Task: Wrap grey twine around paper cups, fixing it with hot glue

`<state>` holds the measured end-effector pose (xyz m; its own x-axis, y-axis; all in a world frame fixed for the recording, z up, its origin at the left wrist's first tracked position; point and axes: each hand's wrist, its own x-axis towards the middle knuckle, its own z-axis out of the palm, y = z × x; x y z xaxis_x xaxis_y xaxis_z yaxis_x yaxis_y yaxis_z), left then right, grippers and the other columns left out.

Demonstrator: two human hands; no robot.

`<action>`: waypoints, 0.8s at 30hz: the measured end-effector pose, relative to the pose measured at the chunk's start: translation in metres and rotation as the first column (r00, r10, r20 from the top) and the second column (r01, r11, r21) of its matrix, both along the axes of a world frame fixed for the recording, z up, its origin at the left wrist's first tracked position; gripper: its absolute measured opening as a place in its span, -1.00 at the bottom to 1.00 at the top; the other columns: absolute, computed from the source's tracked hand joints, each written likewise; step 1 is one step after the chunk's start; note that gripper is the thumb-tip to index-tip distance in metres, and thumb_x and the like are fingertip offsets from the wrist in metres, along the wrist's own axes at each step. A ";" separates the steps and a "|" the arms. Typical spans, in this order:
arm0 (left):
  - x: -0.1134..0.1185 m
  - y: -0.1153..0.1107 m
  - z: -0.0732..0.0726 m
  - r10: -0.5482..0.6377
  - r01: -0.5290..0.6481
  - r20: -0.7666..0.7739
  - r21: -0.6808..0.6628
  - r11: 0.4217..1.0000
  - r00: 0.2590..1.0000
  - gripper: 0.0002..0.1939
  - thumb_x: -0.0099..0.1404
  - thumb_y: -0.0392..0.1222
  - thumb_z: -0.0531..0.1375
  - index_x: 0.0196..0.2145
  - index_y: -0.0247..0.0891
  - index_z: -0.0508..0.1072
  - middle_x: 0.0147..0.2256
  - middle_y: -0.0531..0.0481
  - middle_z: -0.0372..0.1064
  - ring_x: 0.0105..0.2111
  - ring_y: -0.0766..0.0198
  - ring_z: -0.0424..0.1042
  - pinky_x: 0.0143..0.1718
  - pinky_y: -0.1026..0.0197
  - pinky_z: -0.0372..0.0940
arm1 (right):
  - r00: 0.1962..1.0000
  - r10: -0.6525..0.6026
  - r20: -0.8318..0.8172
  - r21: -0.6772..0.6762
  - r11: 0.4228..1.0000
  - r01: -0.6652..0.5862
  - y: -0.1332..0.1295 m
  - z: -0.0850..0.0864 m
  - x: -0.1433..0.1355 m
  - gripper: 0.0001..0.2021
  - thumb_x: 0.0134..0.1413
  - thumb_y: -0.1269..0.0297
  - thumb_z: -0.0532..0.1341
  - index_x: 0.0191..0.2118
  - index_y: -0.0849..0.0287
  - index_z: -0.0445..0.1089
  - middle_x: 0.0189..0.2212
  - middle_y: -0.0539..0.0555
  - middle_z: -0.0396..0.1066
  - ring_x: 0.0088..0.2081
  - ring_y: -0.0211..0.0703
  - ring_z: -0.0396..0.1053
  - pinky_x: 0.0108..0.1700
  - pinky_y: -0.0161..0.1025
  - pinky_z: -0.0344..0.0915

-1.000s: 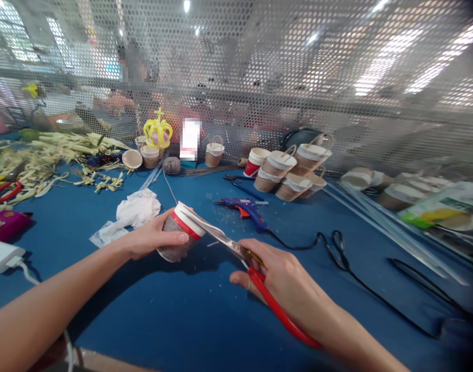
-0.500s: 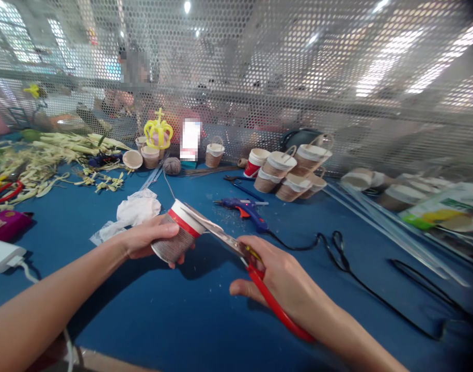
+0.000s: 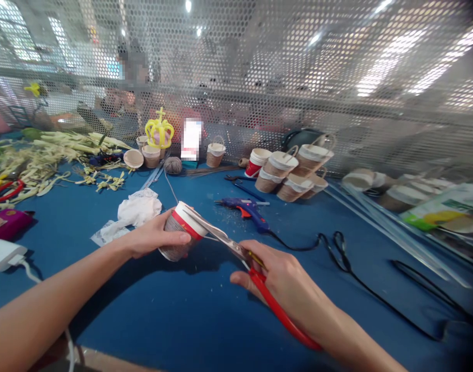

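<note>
My left hand (image 3: 162, 235) is closed around a paper cup (image 3: 187, 219) tilted over the table. The cup has a white rim, a red band and grey-brown cord wound round its lower part. A strand of cord runs from the cup back to a ball of grey yarn (image 3: 173, 165). In my right hand (image 3: 279, 274) is a pair of scissors (image 3: 231, 244) with red handles. Their blades are apart and reach to the cup's rim, one seemingly inside the mouth and one along the outside. The exact contact is hard to see.
A blue glue gun (image 3: 247, 211) with a black cord lies beyond the scissors. Several wrapped cups (image 3: 294, 173) cluster behind it. Crumpled white plastic (image 3: 139, 207) lies left of the cup. Dried husks (image 3: 38, 160) cover the far left, and a perforated metal screen (image 3: 236, 62) stands behind.
The cup has turned a little in my left hand, and my left thumb has shifted right across the red band. The scissors remain at the rim with only a slight shift.
</note>
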<state>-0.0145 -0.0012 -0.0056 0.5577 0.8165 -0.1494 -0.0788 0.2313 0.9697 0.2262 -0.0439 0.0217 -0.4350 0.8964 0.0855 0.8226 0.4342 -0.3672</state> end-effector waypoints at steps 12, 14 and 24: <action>-0.006 0.004 -0.006 -0.127 0.163 0.208 -0.166 0.973 0.970 -0.16 -0.05 0.03 0.30 0.11 -0.23 0.02 -0.30 -0.15 0.36 -0.48 0.18 0.42 -0.57 0.25 0.27 | 0.999 0.031 -0.030 0.008 0.999 -0.031 0.003 -0.003 0.002 -0.57 -0.17 -0.08 0.22 -0.27 0.15 0.24 -0.48 -0.01 0.34 -0.51 -0.24 0.26 -0.44 -0.31 0.21; -0.004 0.001 -0.003 -0.098 0.115 0.126 -0.139 0.984 0.987 -0.15 -0.07 -0.01 0.32 0.11 -0.24 0.02 -0.32 -0.10 0.35 -0.49 0.23 0.40 -0.54 0.24 0.27 | 0.999 0.037 -0.029 -0.011 0.999 -0.037 0.003 -0.003 0.002 -0.53 -0.21 -0.08 0.24 -0.24 0.15 0.23 -0.43 0.01 0.35 -0.48 -0.22 0.28 -0.41 -0.29 0.24; -0.001 -0.001 0.001 -0.011 0.011 0.001 -0.053 0.999 1.000 -0.18 -0.07 -0.05 0.32 0.08 -0.31 0.05 -0.37 -0.03 0.34 -0.44 0.26 0.36 -0.36 0.16 0.24 | 1.000 0.005 -0.022 0.004 1.000 -0.005 0.000 -0.004 0.001 -0.69 -0.06 0.05 0.20 -0.27 0.16 0.26 -0.52 -0.02 0.34 -0.55 -0.25 0.26 -0.48 -0.31 0.19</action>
<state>-0.0151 -0.0018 -0.0048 0.5669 0.8012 -0.1918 -0.0770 0.2833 0.9559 0.2267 -0.0434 0.0181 -0.4372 0.8939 0.0988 0.8121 0.4396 -0.3839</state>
